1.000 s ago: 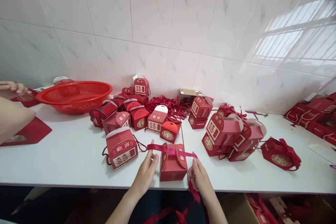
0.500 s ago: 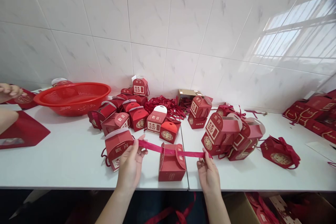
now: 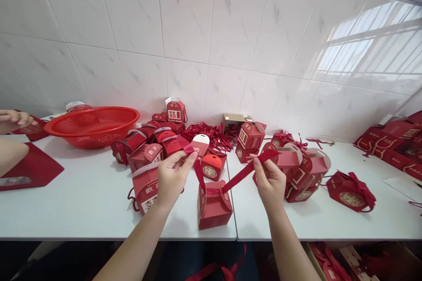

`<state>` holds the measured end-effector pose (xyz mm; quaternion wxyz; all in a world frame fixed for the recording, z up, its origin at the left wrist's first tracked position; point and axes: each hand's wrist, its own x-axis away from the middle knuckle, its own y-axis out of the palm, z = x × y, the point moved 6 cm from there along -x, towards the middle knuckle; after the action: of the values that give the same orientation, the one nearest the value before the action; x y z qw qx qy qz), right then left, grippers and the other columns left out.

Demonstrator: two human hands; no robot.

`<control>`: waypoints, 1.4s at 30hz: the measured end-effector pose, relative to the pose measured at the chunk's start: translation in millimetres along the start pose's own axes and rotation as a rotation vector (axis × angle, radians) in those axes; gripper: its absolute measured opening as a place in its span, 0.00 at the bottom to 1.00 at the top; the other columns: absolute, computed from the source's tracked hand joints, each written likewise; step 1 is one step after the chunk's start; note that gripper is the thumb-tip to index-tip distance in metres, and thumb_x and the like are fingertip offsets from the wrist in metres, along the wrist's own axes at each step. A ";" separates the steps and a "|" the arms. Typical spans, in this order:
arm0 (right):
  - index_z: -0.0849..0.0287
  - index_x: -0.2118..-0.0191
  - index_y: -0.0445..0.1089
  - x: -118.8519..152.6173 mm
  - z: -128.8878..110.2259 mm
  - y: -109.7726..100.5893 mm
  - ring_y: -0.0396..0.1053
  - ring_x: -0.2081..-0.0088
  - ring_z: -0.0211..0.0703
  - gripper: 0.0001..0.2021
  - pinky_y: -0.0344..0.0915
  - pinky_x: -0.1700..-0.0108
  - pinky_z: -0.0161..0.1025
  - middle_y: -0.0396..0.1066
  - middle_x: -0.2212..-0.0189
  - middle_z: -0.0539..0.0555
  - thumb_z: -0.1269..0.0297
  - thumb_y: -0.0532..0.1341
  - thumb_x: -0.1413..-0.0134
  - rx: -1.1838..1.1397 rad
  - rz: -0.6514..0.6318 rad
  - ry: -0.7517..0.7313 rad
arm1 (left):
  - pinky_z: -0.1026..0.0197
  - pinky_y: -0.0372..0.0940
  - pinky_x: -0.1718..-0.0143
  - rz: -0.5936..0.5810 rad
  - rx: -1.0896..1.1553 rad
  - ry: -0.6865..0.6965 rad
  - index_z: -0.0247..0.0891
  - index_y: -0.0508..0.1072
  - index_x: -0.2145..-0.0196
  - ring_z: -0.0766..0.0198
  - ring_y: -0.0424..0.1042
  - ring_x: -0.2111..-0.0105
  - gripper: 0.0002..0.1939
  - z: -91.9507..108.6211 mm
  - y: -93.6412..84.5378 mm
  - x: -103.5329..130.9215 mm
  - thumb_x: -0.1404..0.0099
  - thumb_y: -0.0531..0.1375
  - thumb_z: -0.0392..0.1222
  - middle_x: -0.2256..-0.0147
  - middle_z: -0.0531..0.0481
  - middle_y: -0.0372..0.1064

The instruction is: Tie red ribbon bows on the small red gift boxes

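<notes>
A small red gift box (image 3: 215, 210) stands near the table's front edge, its curved top flaps folded together. A red ribbon (image 3: 240, 176) passes through its top, and both tails rise in a V. My left hand (image 3: 174, 173) pinches one tail above the box's left side, in front of another red box (image 3: 145, 189) with a white-edged flap. On the right, my right hand (image 3: 269, 178) pinches the other tail, partly hiding stacked red boxes (image 3: 286, 164) behind it. Neither hand touches the gift box itself.
A red plastic basin (image 3: 92, 127) sits at the left, beside another person's hand (image 3: 15, 118). Several red boxes and a heap of ribbons (image 3: 211, 134) lie toward the tiled wall. A bow-tied box (image 3: 351, 191) rests at the right. Below the table edge is a carton (image 3: 316, 252).
Both hands have lifted the ribbon's ends up, turning it from a nearly level strip into a V. The box has tilted or turned slightly.
</notes>
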<state>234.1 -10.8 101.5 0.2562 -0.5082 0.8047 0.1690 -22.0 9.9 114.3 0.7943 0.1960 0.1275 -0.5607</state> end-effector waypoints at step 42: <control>0.56 0.63 0.75 -1.4 -54.4 76.4 0.67 0.67 0.40 0.08 0.66 0.67 0.36 0.68 0.69 0.52 0.62 0.60 0.46 -0.260 -0.527 -0.075 | 0.69 0.59 0.75 -0.481 0.040 -0.103 0.39 0.59 0.73 0.72 0.64 0.77 0.16 24.0 48.0 7.5 0.47 0.66 0.41 0.77 0.60 0.61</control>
<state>152.4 -6.1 147.3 0.2536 -0.7215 0.6066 0.2170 25.3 6.8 140.6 0.6395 0.1466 0.1187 -0.7453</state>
